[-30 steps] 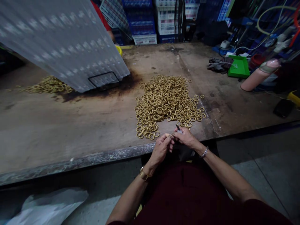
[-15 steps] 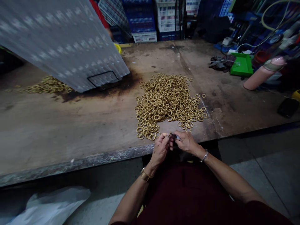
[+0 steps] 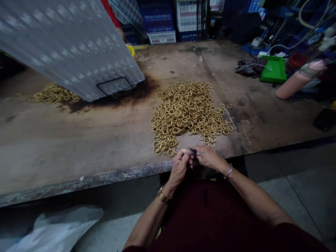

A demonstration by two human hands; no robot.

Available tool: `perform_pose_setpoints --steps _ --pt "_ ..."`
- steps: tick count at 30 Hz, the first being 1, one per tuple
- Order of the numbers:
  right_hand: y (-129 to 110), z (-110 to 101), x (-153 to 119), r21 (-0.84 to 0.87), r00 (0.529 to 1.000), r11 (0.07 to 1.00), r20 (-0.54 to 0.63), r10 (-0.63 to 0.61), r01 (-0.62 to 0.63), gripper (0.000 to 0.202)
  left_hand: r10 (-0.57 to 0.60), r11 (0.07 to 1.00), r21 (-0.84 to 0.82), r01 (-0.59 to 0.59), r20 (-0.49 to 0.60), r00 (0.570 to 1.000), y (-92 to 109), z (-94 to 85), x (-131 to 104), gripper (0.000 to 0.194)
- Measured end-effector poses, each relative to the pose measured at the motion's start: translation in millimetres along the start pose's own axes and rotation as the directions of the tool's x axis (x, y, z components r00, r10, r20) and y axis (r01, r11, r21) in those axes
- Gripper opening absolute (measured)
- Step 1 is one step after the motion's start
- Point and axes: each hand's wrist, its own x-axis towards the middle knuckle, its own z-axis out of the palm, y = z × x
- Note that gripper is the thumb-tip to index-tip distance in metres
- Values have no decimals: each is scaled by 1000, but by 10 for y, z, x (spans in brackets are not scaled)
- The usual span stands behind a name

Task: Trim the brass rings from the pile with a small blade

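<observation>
A small piece [image 3: 189,149], probably one ring, is pinched between the closed fingertips of the left hand [image 3: 180,166]; being mostly covered, it cannot be told surely. In the closed right hand [image 3: 209,157] a small tool [image 3: 194,151] is gripped, its dark end pointed at the piece. Just beyond the grip, the ring pile [image 3: 187,110] is spread on the table [image 3: 105,140]. Each ring is judged light, stiff, somewhat slippery and hardly fragile, best held by its rim, away from the tool. The table edge [image 3: 141,171] is met near the hands; wide room is left leftward.
</observation>
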Motion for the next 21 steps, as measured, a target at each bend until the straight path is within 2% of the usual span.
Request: perform_pose_setpoints --steps 3,5,9,12,16,21 --pt "-13 6 72 -97 999 995 -15 36 -37 23 -22 995 -93 26 39 999 106 7 -93 34" --pt "-47 39 132 -105 1000 994 -24 19 -21 23 -31 981 -190 35 24 999 168 -13 -148 33" --pt "-220 128 263 -33 996 998 -75 -48 46 20 -77 935 -355 23 -139 987 206 -176 -218 28" --pt "-386 172 351 -15 995 999 -96 -33 32 28 -133 891 -454 18 -224 965 192 -358 -266 24" --pt "-513 175 433 -58 1000 998 -28 -7 5 34 -171 835 -549 39 -191 967 202 -506 -308 14" --pt "-454 181 495 -30 999 1000 -50 -10 9 30 -207 786 -614 80 -139 969 238 -495 -265 14"
